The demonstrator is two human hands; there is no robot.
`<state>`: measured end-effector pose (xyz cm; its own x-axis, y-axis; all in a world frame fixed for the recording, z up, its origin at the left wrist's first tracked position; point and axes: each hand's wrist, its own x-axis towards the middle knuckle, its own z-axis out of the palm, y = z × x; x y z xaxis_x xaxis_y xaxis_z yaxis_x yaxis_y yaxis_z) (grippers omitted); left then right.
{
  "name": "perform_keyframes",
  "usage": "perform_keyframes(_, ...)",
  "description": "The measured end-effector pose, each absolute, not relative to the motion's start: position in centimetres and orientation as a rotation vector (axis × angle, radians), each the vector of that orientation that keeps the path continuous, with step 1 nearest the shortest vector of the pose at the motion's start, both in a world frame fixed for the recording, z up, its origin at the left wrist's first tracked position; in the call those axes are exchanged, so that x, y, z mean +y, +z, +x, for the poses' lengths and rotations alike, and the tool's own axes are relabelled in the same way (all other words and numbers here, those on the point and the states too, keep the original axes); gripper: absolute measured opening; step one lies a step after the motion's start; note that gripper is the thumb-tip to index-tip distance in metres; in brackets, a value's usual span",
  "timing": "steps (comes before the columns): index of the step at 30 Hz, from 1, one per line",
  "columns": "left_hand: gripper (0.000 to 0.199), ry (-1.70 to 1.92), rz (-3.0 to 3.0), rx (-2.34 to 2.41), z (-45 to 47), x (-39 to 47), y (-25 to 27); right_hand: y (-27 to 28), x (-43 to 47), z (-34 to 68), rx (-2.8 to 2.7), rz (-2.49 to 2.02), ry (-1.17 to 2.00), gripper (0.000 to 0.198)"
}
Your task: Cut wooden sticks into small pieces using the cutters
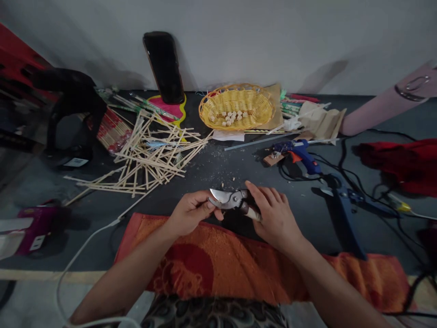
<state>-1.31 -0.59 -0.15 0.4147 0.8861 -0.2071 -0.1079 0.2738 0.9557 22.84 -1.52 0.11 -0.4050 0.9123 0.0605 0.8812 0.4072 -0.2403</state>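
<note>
My right hand (276, 216) is wrapped round the handles of a pair of pruning shears (235, 199), whose metal blades point left. Close to the blade tips, my left hand (194, 210) is closed in a pinch. Whatever sits between its thumb and finger is too small to make out. Just beyond the shears lie a couple of tiny cut wooden pieces (222, 185) on the dark table. A yellow woven basket (239, 102) at the back holds several pale wooden bits (233, 117).
Left of the hands spreads a loose pile of thin wooden sticks (150, 159). A blue glue gun (300, 155) and blue-handled cutters (344, 214) lie to the right among cables. A phone (164, 67) leans on the wall; an orange towel (239, 259) covers the front edge.
</note>
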Motion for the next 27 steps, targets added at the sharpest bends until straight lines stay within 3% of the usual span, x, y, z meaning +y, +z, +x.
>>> perform_keyframes(16,0.023,0.861,0.912,0.867,-0.80,-1.23,-0.72,0.21,-1.35,22.73,-2.535,-1.603,0.209,0.054)
perform_keyframes(27,0.024,0.816,0.882,0.842,-1.40,-0.79,-0.68,-0.45,-1.35,22.87,-2.433,-1.535,0.229,0.057)
